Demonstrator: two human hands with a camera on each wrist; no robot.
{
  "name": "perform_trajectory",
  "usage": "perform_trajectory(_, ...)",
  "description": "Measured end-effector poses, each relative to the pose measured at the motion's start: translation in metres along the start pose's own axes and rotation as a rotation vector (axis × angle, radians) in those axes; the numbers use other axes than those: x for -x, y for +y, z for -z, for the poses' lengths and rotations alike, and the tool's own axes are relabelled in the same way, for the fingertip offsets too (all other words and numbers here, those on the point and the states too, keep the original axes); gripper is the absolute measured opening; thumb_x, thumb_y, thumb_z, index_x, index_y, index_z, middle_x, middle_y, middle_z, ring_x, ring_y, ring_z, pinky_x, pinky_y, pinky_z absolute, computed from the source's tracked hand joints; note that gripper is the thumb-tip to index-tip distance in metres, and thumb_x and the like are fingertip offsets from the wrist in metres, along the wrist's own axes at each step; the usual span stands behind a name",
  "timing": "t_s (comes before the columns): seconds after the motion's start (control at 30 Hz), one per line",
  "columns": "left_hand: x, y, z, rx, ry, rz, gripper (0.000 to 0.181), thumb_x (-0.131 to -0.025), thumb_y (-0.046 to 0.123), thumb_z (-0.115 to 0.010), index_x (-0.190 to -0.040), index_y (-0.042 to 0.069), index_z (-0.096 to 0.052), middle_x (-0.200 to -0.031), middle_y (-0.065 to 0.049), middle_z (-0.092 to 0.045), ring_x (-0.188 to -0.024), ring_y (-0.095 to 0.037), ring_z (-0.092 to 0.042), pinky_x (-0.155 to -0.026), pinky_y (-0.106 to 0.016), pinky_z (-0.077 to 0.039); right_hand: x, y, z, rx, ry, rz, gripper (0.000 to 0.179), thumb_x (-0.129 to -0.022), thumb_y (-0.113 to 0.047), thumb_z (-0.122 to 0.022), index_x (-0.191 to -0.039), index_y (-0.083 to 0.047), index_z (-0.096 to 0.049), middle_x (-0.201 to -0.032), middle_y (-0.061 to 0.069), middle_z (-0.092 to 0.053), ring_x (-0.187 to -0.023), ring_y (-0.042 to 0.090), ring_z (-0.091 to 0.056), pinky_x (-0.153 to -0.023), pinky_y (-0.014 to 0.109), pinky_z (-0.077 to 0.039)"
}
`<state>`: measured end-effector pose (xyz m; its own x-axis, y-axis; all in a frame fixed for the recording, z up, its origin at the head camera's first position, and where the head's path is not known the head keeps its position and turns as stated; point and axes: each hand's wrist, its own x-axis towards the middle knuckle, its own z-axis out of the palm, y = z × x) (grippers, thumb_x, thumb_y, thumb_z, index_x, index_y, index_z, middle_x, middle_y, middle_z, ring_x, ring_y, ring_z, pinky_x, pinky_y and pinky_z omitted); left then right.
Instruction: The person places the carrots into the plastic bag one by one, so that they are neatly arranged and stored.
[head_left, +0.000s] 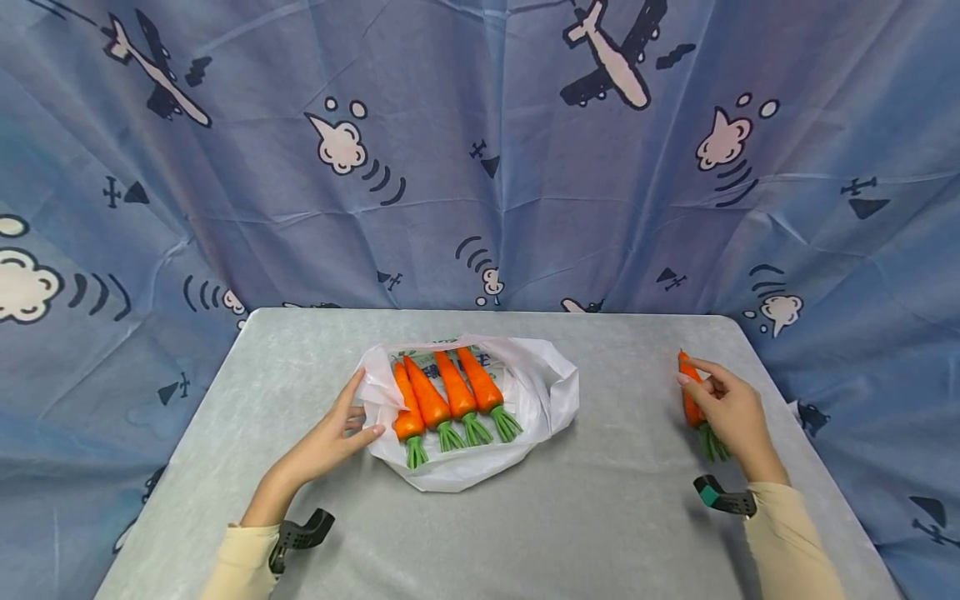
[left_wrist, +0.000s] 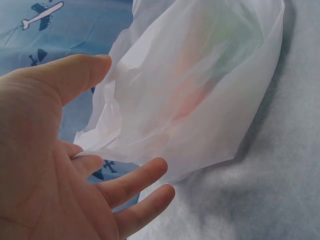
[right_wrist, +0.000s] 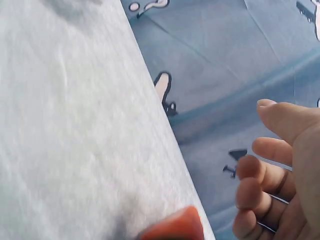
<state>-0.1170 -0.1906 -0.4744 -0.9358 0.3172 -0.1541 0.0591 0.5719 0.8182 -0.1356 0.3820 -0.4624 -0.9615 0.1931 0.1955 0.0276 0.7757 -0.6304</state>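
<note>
A white plastic bag lies with its mouth spread, several orange carrots with green tops side by side in it. My left hand touches the bag's left rim, thumb and fingers spread apart. In the left wrist view the bag is draped beside the fingers, and carrot colour shows faintly through it. Far to the right, my right hand is over a single carrot, its fingers overlapping it in the head view. The right wrist view shows the thumb apart from loosely bent fingers, and a carrot tip beside them.
Both the bag and the lone carrot lie on a grey-white covered table. The table's right edge runs close to my right hand. A blue curtain printed with planes and clouds hangs behind and at the sides.
</note>
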Motion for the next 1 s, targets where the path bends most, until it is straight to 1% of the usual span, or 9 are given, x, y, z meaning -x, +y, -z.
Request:
perform_trajectory(0.13, 0.0, -0.002, -0.001, 0.003, 0.004, 0.001, 0.096, -0.096, 0.038, -0.064, -0.16, 0.024, 0.006, -0.16, -0.031, -0.018, -0.13, -0.05, -0.05, -0.103, -0.057, -0.048, 0.001, 0.012, 0.004, 0.015, 0.006, -0.041, 0.049, -0.096, -0.044, -0.062, -0.13, -0.008, -0.062, -0.069, -0.004, -0.045, -0.055, 0.004, -0.04, -0.046, 0.024, -0.034)
perform_trajectory(0.23, 0.0, -0.003, -0.001, -0.004, 0.002, -0.004, 0.095, -0.097, 0.038, -0.063, -0.16, 0.023, 0.007, -0.159, -0.032, -0.018, -0.129, -0.051, -0.05, -0.103, -0.057, -0.048, 0.002, 0.021, 0.004, 0.034, 0.01, -0.052, 0.049, -0.097, -0.043, -0.061, -0.13, -0.007, -0.062, -0.071, -0.003, -0.045, -0.055, 0.004, -0.039, -0.047, 0.024, -0.033)
perform_trajectory(0.27, 0.0, -0.003, -0.001, 0.0, 0.004, 0.003, 0.095, -0.096, 0.038, -0.063, -0.16, 0.024, 0.006, -0.159, -0.031, -0.019, -0.13, -0.05, -0.05, -0.103, -0.056, -0.048, 0.002, 0.024, 0.004, 0.043, 0.006, -0.054, 0.049, -0.097, -0.043, -0.06, -0.131, -0.007, -0.062, -0.071, -0.002, -0.046, -0.056, 0.004, -0.039, -0.047, 0.024, -0.032)
perform_trajectory(0.33, 0.0, -0.003, -0.001, -0.004, 0.003, 0.005, 0.095, -0.096, 0.038, -0.063, -0.16, 0.024, 0.006, -0.159, -0.032, -0.019, -0.13, -0.05, -0.05, -0.102, -0.056, -0.049, 0.002, 0.03, 0.004, 0.075, -0.001, -0.053, 0.05, -0.097, -0.042, -0.06, -0.132, -0.006, -0.061, -0.073, 0.0, -0.046, -0.056, 0.005, -0.039, -0.048, 0.024, -0.032)
perform_trajectory(0.47, 0.0, -0.002, 0.0, -0.005, 0.0, 0.0, 0.095, -0.097, 0.037, -0.063, -0.16, 0.024, 0.006, -0.158, -0.032, -0.019, -0.129, -0.051, -0.05, -0.102, -0.056, -0.049, 0.002, 0.04, 0.002, 0.142, -0.044, -0.061, 0.053, -0.099, -0.042, -0.058, -0.137, -0.005, -0.057, -0.075, 0.003, -0.047, -0.058, 0.006, -0.039, -0.05, 0.024, -0.031)
perform_trajectory(0.67, 0.0, 0.0, 0.001, 0.008, -0.002, -0.004, 0.095, -0.096, 0.036, -0.064, -0.16, 0.023, 0.006, -0.158, -0.033, -0.019, -0.129, -0.051, -0.05, -0.102, -0.057, -0.049, 0.002, 0.049, -0.002, 0.207, -0.143, -0.095, 0.069, -0.098, -0.053, -0.054, -0.144, -0.002, -0.047, -0.078, 0.007, -0.048, -0.063, 0.015, -0.042, -0.052, 0.026, -0.031)
perform_trajectory(0.83, 0.0, 0.0, 0.001, 0.013, -0.008, 0.008, 0.095, -0.096, 0.037, -0.064, -0.16, 0.025, 0.005, -0.16, -0.031, -0.016, -0.13, -0.05, -0.05, -0.102, -0.056, -0.049, 0.004, 0.053, -0.003, 0.215, -0.209, -0.146, 0.079, -0.096, -0.058, -0.053, -0.147, 0.001, -0.042, -0.08, 0.01, -0.051, -0.066, 0.019, -0.045, -0.053, 0.027, -0.032)
perform_trajectory(1.0, -0.001, -0.001, 0.001, 0.006, -0.003, -0.006, 0.095, -0.096, 0.036, -0.064, -0.16, 0.024, 0.005, -0.159, -0.032, -0.017, -0.128, -0.051, -0.051, -0.101, -0.056, -0.05, 0.005, 0.055, -0.003, 0.213, -0.268, -0.182, 0.086, -0.094, -0.063, -0.053, -0.147, 0.003, -0.04, -0.084, 0.014, -0.057, -0.069, 0.021, -0.049, -0.056, 0.028, -0.034)
